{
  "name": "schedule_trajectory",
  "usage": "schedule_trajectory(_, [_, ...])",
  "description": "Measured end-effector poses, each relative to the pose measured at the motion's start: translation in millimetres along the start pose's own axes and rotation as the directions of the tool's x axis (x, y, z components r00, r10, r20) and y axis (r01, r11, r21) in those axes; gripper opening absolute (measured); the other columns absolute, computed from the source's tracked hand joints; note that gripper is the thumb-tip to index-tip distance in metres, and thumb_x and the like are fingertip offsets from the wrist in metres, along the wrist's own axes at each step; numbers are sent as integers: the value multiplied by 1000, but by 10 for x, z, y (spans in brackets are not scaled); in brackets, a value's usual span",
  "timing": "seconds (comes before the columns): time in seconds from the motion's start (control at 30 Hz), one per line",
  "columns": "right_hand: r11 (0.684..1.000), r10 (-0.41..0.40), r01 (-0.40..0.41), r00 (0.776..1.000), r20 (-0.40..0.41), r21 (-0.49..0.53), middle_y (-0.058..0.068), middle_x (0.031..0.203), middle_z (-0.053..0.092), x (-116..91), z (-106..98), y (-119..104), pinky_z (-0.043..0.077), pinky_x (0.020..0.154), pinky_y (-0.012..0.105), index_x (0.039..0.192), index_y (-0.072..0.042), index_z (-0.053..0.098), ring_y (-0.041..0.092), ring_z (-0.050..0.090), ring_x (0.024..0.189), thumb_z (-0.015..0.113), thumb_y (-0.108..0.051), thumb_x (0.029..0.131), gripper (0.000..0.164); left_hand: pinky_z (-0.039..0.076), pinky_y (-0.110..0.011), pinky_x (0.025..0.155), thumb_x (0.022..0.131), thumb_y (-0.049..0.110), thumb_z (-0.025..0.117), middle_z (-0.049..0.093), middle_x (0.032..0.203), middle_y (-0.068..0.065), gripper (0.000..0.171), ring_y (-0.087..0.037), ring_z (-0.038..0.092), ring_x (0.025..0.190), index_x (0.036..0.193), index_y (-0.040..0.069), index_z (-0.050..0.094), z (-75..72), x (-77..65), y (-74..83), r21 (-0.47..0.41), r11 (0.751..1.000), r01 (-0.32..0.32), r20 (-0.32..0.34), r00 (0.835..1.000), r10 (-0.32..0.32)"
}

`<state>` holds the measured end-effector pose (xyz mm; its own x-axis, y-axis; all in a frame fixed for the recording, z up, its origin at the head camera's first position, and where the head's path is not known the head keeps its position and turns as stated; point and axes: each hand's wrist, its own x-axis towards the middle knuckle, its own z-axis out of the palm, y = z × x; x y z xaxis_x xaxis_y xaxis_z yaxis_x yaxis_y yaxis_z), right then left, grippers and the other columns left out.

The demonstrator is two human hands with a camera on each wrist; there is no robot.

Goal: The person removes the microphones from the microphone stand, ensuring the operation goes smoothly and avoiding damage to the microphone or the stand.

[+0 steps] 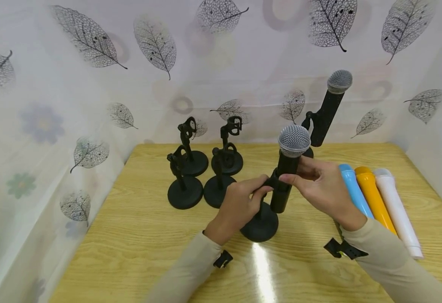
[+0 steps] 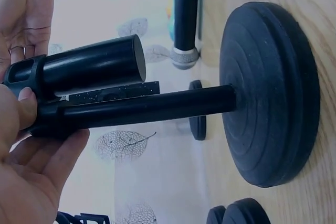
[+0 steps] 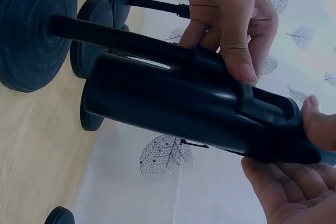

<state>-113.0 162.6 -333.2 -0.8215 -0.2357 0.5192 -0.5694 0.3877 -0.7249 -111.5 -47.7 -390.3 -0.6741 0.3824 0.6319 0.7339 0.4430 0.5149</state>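
Two hands work at one black cylindrical microphone with a silver mesh head (image 1: 288,164), tilted in the plastic clip (image 1: 275,181) of a black stand with a round base (image 1: 259,227), near the middle of the pale wooden tabletop (image 1: 137,252). The grip of the left hand (image 1: 239,207) pinches the clip where it meets the stand's neck (image 2: 152,109), probably to stop the stand tipping or turning; the grip of the right hand (image 1: 325,187) pinches the microphone below its mesh, likely to guide it against that hold. The clip encircles the microphone, whose lower end juts past it, apart from the neck. The wide base seems to rest on the wood, which should steady the load. Near the far edge, right of centre, a second black microphone (image 1: 328,111) leans in its own stand, leaving little room behind the right hand. Four black stands (image 1: 198,165) with unfilled clips cluster towards the far left corner, perhaps grouped by kind. Blue (image 1: 356,191), orange (image 1: 375,202) and white tubes (image 1: 398,210) lie along the right edge, close by the right forearm (image 1: 387,252), so space is tight there; bare wood towards the left and near edges offers more.
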Motion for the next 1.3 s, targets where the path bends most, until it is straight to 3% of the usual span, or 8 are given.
schedule_trajectory(0.43, [999,54,-54,998,-13,-8,13,97,77,-9,-18,-60,54,74,14,113,2,75,-5,69,86,82,2,83,31,38,-10,57,100,14,65,69,82,0,10,-3,48,57,105,6,68,26,0,23,6,1000,-26,-19,999,26])
schedule_trajectory(0.8, [996,86,-86,996,-11,3,14,97,76,8,-14,-78,54,72,14,113,2,75,-4,70,83,81,0,84,30,37,-10,55,101,16,64,69,81,0,11,-3,49,56,105,7,68,35,3,16,15,1000,-25,-25,999,25])
schedule_trajectory(1.3, [998,67,-67,997,-27,23,15,95,76,12,15,-65,55,70,15,112,4,74,-2,71,80,80,3,85,28,36,-11,55,101,16,64,63,74,3,8,-2,45,54,100,8,65,27,5,11,24,999,-24,-17,1000,24])
